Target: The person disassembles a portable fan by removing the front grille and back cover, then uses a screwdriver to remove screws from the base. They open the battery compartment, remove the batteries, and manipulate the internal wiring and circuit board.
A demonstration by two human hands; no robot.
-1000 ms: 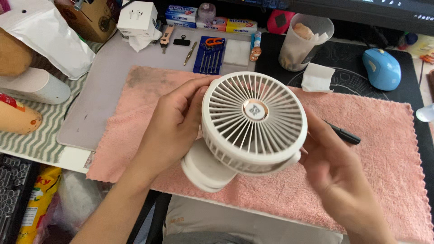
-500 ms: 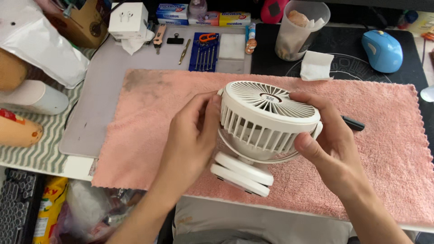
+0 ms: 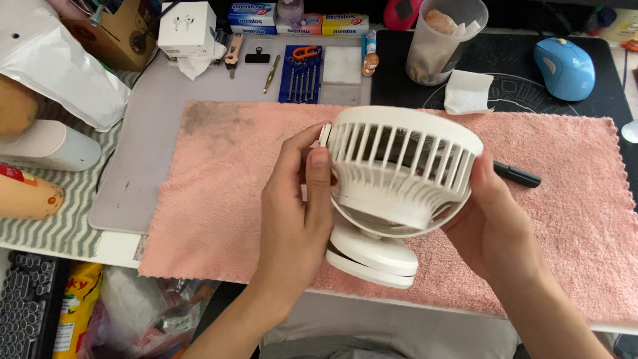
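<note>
Both hands [image 3: 299,206] [image 3: 492,226] grip white fan [image 3: 399,173] — fingers on cage rim, above pink towel [image 3: 226,186].

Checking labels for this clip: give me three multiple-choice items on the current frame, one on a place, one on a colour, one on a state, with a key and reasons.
1. Where does the black marker lie?
A. on the pink towel, behind the right hand
B. inside the plastic cup
C. on the striped mat at left

2. What colour is the computer mouse?
A. red
B. blue
C. white

3. How is the white fan held?
A. lying flat on the towel, untouched
B. in one hand only
C. between both hands, above the towel

Key: 1 A, the marker rests on the pink towel just past the right hand. 2 B, the mouse on the black pad is blue. 3 C, the left hand grips the fan's left side and the right hand its right side.
</note>
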